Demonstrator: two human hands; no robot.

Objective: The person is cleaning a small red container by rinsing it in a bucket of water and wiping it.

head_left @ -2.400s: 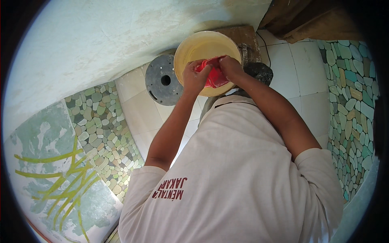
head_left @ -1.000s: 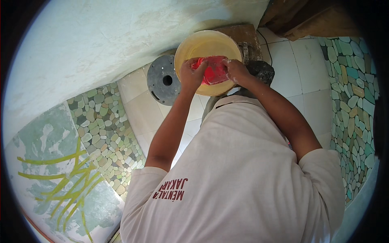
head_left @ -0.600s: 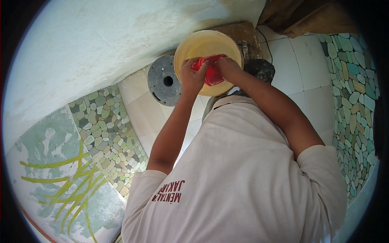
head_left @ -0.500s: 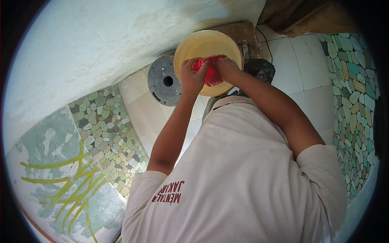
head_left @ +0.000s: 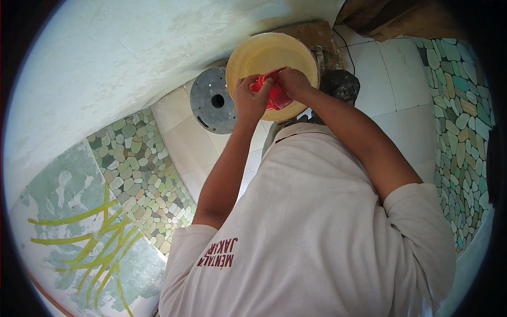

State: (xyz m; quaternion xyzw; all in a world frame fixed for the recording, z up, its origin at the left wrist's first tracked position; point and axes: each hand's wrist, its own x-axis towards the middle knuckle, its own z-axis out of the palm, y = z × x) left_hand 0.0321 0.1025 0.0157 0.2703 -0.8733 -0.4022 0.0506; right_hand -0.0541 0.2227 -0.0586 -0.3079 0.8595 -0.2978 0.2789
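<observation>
Over a round yellowish bucket (head_left: 309, 55) at the top middle, both hands are on a red, plastic-looking container (head_left: 277, 98); its exact kind is hard to make out. My left hand (head_left: 251, 101) grips its left side, thumb on top and fingers partly hidden behind. From the right, my right hand (head_left: 294, 84) reaches to its upper edge with the fingers curled down against it. The bucket's inside is pale, perhaps with liquid at the bottom.
Beside the bucket on the left lies a grey disc (head_left: 212, 100) with a central hole. A brown board (head_left: 311, 34), a dark lumpy object (head_left: 342, 87) and a thin black cord (head_left: 348, 53) are around its right side. A pale wall (head_left: 132, 58) rises at left.
My right hand has shifted slightly up on the red container, which appears a little more tilted. The bucket and disc sit slightly higher in the view.
</observation>
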